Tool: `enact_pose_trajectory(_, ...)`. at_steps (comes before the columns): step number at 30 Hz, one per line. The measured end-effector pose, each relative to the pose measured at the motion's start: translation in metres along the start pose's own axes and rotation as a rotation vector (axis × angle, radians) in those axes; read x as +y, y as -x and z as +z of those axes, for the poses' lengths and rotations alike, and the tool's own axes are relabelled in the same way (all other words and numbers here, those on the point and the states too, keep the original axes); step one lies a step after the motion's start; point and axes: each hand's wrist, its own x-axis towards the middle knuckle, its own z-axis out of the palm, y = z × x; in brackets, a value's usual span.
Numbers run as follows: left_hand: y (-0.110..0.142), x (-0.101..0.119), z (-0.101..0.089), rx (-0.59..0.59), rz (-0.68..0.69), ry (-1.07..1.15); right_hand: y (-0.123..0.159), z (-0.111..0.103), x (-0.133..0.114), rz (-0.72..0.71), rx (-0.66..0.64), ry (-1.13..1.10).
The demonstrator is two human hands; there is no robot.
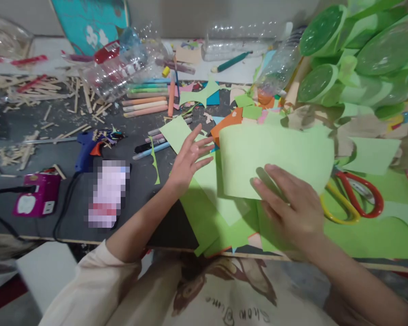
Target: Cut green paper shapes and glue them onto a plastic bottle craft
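Note:
A curved sheet of light green paper (275, 156) stands slightly raised over other green sheets. My right hand (292, 210) rests against its lower right part, fingers stretched out and apart. To the left of the sheet, my left hand (190, 158) is open and holds nothing, its fingers spread towards the sheet's left edge. Beneath it lie a pale green paper strip (175, 133) and a larger bright green sheet (204, 222). Scissors with red and yellow handles (363, 194) lie just right of my right hand, their blades hidden under paper.
A blue glue gun (85, 151), a phone with a blurred screen (109, 192) and a magenta power adapter (37, 194) lie at left. Markers (146, 106), wooden stick scraps (27, 149) and clear plastic bottles (245, 40) crowd the back. Green-wrapped bottles (353, 59) are piled at right.

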Motion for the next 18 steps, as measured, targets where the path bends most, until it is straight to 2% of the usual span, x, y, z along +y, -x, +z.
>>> enact_pose_trajectory(4, 0.0, -0.003, 0.001, -0.014, 0.026, -0.059, 0.019, 0.017, 0.008, 0.071, -0.016, -0.053)
enact_pose_trajectory(9, 0.003, -0.011, 0.001, -0.045, 0.14, -0.278, 0.035, 0.029, 0.018, 0.203, -0.156, -0.154)
enact_pose_trajectory(14, 0.003, -0.013, -0.004, -0.086, 0.174, -0.312, 0.028, 0.019, 0.021, 0.343, -0.051, -0.125)
enact_pose_trajectory(18, 0.004, -0.009, -0.003, -0.142, 0.146, -0.212, 0.023, 0.01, 0.02, 0.337, -0.035, -0.104)
